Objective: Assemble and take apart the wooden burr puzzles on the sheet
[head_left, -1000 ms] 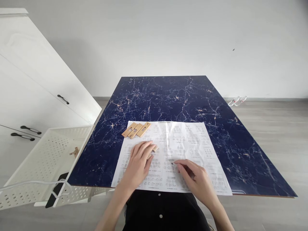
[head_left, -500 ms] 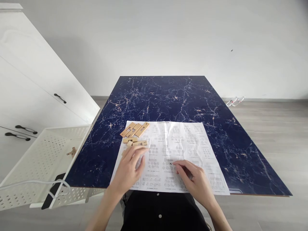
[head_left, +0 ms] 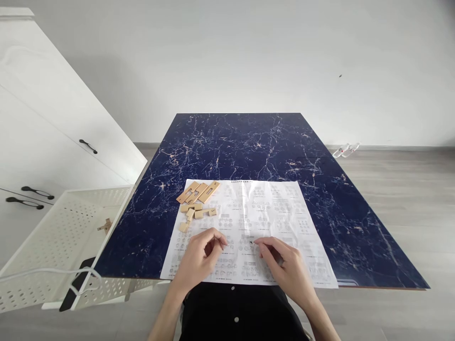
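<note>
My left hand point(head_left: 202, 255) hovers over or rests on the left part of a creased printed sheet point(head_left: 265, 222). Its fingers are curled in, and nothing shows in them. Farther out lie several small wooden blocks point(head_left: 198, 214) and, beyond these, flat wooden pieces point(head_left: 209, 191) with slots and black numbers. My right hand point(head_left: 282, 261) is on the sheet's right half, fingers bent and closed toward the thumb. A tiny dark speck point(head_left: 251, 242) sits at its index fingertip; whether it is held or printed cannot be made out.
The sheet lies at the near edge of a dark blue marbled table point(head_left: 234, 147). A white perforated basket point(head_left: 67, 227) on the left contains a wooden piece point(head_left: 105, 226), and a white cable point(head_left: 46, 271) crosses it. A white cabinet point(head_left: 60, 123) stands behind. Clear bottles point(head_left: 346, 150) are beyond the table's right side.
My left hand has drawn back from the small blocks toward me and curled its fingers. More of those blocks now show, lying spread apart. The right hand stays about where it was.
</note>
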A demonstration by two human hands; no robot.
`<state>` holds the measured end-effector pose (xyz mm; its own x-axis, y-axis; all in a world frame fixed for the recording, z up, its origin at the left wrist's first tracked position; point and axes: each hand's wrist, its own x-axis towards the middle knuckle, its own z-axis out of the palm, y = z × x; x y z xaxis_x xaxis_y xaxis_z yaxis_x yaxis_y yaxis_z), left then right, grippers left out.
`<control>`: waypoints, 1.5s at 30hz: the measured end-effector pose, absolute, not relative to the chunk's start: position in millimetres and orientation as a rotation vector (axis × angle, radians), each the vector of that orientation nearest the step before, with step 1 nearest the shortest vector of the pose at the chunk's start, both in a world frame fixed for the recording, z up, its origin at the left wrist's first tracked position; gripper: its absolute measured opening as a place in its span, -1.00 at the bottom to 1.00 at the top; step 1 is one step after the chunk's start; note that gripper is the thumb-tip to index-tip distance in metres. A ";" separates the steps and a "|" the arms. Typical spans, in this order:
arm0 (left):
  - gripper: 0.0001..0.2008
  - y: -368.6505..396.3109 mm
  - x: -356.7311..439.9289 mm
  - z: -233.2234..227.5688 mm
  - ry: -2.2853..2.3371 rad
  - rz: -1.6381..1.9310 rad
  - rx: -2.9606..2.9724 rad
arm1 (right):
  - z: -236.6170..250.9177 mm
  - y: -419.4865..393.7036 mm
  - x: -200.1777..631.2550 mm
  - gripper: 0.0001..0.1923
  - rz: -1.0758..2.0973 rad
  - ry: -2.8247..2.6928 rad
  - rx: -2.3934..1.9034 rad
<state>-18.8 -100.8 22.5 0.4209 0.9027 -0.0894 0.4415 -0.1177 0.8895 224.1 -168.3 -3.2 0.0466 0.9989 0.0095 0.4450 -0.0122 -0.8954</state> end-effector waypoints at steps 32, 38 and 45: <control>-0.80 -99.1 -17.7 20.5 1.180 0.624 1.796 | 0.4 -167.2 224.5 -0.61 0.912 -1.515 -1.553; -0.81 -99.1 -18.0 20.3 1.180 0.624 1.792 | -0.5 -167.5 224.2 -0.59 0.908 -1.506 -1.543; -0.81 -99.1 -18.5 19.4 1.177 0.615 1.798 | -3.1 -166.4 223.6 -0.61 0.898 -1.492 -1.537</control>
